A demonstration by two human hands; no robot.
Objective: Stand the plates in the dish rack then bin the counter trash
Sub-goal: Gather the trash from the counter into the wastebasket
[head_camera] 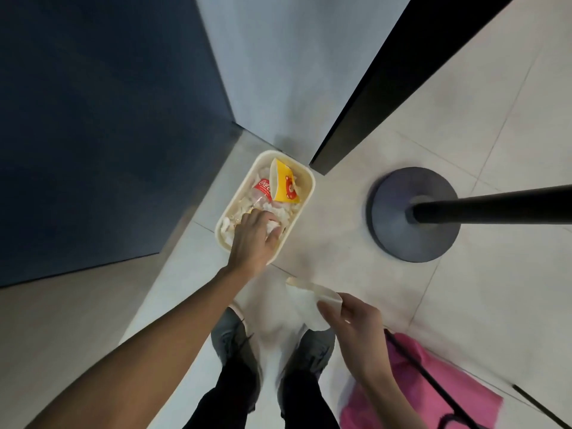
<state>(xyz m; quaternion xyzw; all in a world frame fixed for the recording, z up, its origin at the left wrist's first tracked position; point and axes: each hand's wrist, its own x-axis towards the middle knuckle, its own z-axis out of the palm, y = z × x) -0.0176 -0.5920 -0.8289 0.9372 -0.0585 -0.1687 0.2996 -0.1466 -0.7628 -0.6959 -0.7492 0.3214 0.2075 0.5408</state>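
Step in hand: the second half of the task, by the look of it, binning the trash; no plates or dish rack are in view, so that half cannot be judged.
Left hand [252, 238]: reaches down over the near end of the bin [310, 184], its fingers and thumb curled round a crumpled wad [275, 228] of white paper.
Crumpled wad: it sticks out past the fingertips, over the bin's mouth and just above the litter inside; whether it touches that litter cannot be told.
Right hand [353, 318]: held back near the body, well apart from the bin, its fingers pinching one edge of a white sheet [305, 300], which hangs limp below them.
Bin contents: beyond the left fingertips lie a cola bottle [263, 187] and a yellow cup [285, 184], both on their sides on a heap of white paper.
Around: a black post [483, 204] on a round base stands off to the right of the left hand's fingers; a pink bag [414, 385] lies below the right hand; the shoes [230, 332] stand between the two arms.
Next move calls for: likely opening the left fingers so the wad drops inside the rim, then carrying the right hand forward over the opening. The sheet is light and floppy, so it should be let go low and well inside the rim.
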